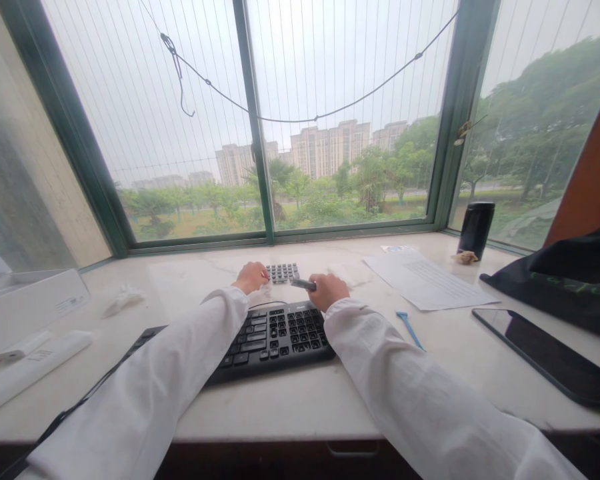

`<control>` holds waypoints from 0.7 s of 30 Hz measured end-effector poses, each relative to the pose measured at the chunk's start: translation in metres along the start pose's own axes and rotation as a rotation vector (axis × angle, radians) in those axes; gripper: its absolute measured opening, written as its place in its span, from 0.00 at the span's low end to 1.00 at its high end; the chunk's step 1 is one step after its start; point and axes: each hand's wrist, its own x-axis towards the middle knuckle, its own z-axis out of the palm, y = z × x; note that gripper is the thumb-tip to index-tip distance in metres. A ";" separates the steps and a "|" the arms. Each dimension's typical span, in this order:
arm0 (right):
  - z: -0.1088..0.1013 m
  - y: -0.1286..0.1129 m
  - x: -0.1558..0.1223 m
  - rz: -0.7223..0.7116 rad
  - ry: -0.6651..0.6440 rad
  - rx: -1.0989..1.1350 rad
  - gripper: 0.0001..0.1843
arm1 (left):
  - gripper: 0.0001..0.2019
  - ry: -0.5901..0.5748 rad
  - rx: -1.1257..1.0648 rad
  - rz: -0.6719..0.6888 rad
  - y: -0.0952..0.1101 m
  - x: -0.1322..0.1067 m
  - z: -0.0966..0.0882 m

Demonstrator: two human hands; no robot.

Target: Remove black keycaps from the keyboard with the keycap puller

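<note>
A black keyboard [285, 337] lies on the white counter between my forearms. Its right-hand section shows bare sockets where keycaps are off, while keys farther left are still capped. Just behind it, loose grey keycaps [281, 273] sit in neat rows. My left hand [251, 277] is at the left edge of these rows, fingers curled together; what they pinch, if anything, is too small to make out. My right hand [329, 291] is closed around a short, dark, stick-like tool [304, 284], whose tip points left toward the keycaps. The tool's exact kind is unclear.
To the right lie a blue plastic tool [410, 330], printed paper [425, 280], a phone [545, 357] and a black bag [565, 280]. A dark cylinder [477, 230] stands behind them. At left are a white box [30, 303], crumpled tissue [124, 300] and a long white case [37, 370].
</note>
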 end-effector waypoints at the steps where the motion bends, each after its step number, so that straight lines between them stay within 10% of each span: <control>1: 0.000 0.000 0.000 0.001 -0.001 0.002 0.12 | 0.07 0.003 0.001 -0.002 0.000 0.000 0.000; 21: 0.000 0.001 0.001 0.010 0.012 0.024 0.11 | 0.08 0.081 0.112 -0.031 0.017 -0.011 -0.012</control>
